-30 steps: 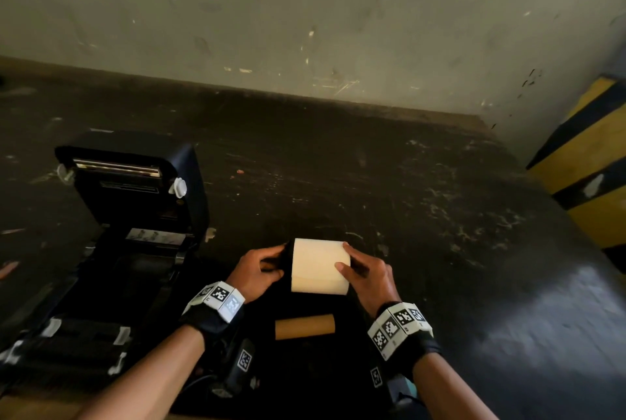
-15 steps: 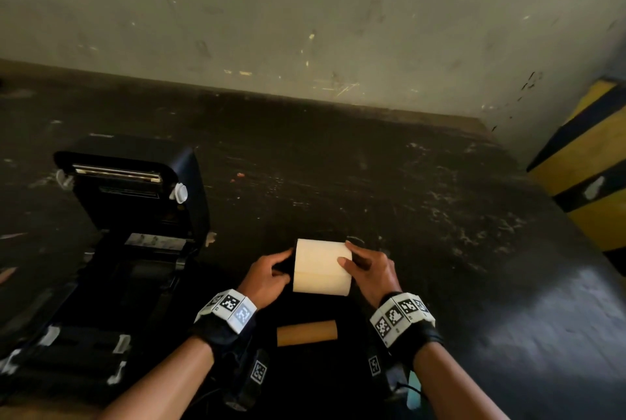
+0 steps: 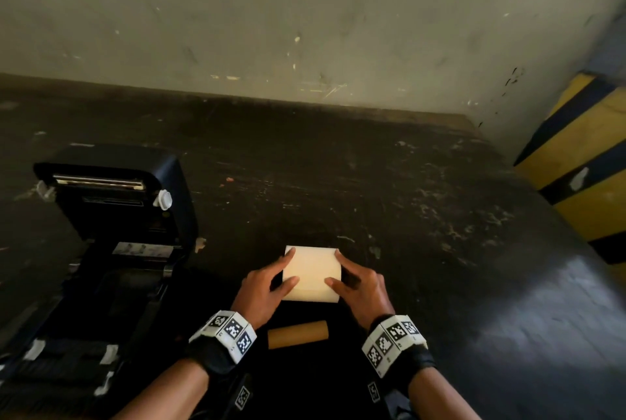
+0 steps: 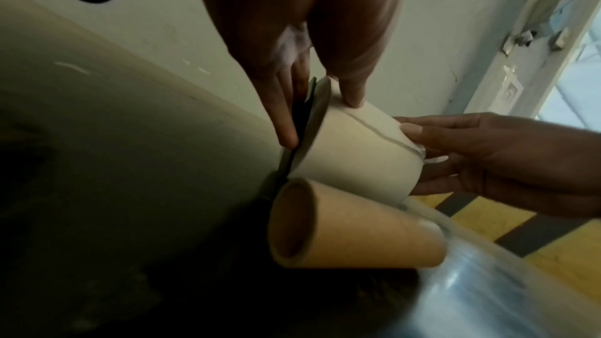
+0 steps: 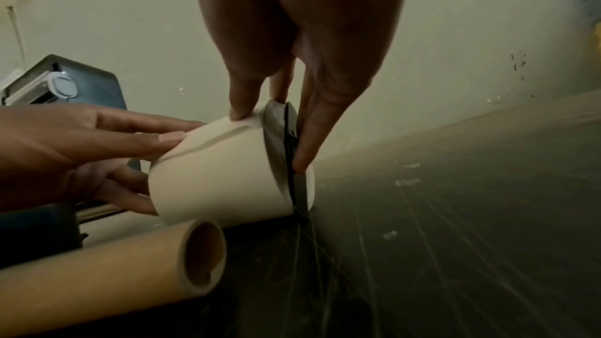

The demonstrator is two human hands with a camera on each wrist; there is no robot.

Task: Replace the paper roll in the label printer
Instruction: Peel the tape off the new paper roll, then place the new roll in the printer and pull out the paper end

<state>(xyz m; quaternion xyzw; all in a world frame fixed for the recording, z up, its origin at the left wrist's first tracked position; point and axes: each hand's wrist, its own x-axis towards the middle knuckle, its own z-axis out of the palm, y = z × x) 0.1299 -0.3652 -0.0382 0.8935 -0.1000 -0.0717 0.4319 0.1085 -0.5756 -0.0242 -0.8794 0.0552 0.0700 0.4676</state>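
Printer (image 3: 111,250) lid open at 9 o'clock, empty core (image 3: 298,334) out on table (image 3: 440,267). Left hand (image 3: 262,287), right hand (image 3: 360,284) pinching new roll (image 3: 311,274) by ends; loading, closing left.

Light is running dim in all three views. In the head view the wall (image 3: 305,13) is showing a flat, muted grey-green while the table (image 3: 338,182) is reading near black, with a soft sheen lying at its right side. The printer (image 3: 111,216) is sinking into shadow, detail mostly lost. Straight edges are bowing toward the frame borders. In the left wrist view daylight is entering at the upper right and glare is smearing the lower right. In both wrist views the near cardboard core (image 5: 130,271) is appearing soft.
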